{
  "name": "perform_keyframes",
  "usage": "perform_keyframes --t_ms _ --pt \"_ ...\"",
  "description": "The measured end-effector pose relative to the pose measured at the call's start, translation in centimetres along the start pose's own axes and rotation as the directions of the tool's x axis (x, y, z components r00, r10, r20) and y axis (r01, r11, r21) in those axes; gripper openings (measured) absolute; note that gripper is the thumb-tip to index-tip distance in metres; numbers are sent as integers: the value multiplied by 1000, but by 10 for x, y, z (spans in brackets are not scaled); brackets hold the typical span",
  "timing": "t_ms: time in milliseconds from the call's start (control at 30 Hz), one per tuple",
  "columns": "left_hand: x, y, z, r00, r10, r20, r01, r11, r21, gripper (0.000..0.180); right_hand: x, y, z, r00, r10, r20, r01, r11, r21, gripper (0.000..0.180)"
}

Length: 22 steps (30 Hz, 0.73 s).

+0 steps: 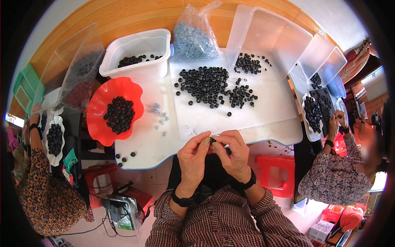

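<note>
At the table's front edge, my left hand [192,158] and my right hand [233,155] meet, thumbs and fingertips pinched together. Between them is a small black round part [212,140], partly covered by the fingers. Beyond my hands, a large pile of black round parts with holes [203,84] lies on a white sheet [263,115]. A smaller pile of black parts [242,96] sits just right of it. To the left, tiny clear bluish pieces [158,110] are scattered on the white table [144,150].
A red scalloped bowl [94,107] holds finished-looking black pieces. Behind stand a white tub [158,70], a bag of bluish pieces [193,41] and a tipped clear bin [279,33]. Red stools [277,164] flank me. Co-workers sit left [49,193] and right [333,177].
</note>
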<state>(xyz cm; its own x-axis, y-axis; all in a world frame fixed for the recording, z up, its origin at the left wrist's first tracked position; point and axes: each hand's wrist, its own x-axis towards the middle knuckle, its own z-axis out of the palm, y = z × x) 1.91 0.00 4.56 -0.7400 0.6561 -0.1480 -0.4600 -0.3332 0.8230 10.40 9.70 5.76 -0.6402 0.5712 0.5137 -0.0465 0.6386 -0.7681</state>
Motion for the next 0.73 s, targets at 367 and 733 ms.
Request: perform_keyframes --t_ms 367,733 --pt "2 4 -6 998 -56 20 54 995 82 21 -1 -1 3 992 -124 38 128 984 -127 22" --pt "9 0 -24 970 -106 218 153 965 -213 27 -7 -14 1 993 112 27 -115 961 253 23"
